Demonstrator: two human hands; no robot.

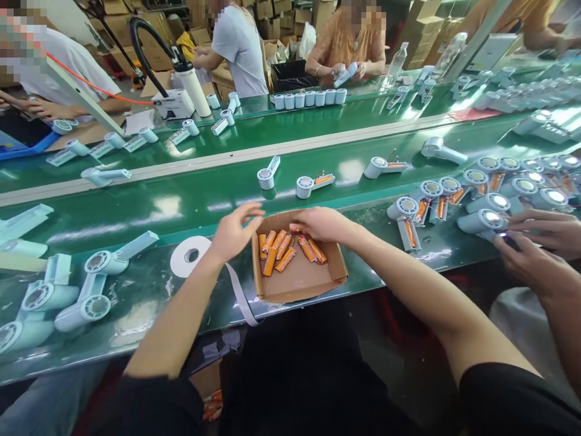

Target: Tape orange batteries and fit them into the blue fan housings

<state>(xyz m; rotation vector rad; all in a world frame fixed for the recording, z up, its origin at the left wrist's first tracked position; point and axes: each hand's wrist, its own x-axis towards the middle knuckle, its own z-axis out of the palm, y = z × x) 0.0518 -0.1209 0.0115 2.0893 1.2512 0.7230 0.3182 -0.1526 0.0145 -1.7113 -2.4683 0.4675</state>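
Note:
A shallow cardboard box (299, 283) sits at the near edge of the bench, with several orange-wrapped batteries (271, 261) lying loose in it. My right hand (324, 224) reaches over the box's far side, its fingers closed around an orange battery (297, 228) that shows only in part. Over the box's left rim hovers my left hand (236, 233), fingers apart and nothing visible in them. Left of the box, beside my left forearm, lies a roll of white tape (190, 257); a loose white strip runs down to the bench edge.
Pale blue fan housings (304, 186) stand on the green conveyor (181, 188), some with orange batteries in their handles. More housings (95, 306) cluster at left, others (403, 209) at right. A co-worker's hands (535, 248) handle one on the right. Other people work across the belt.

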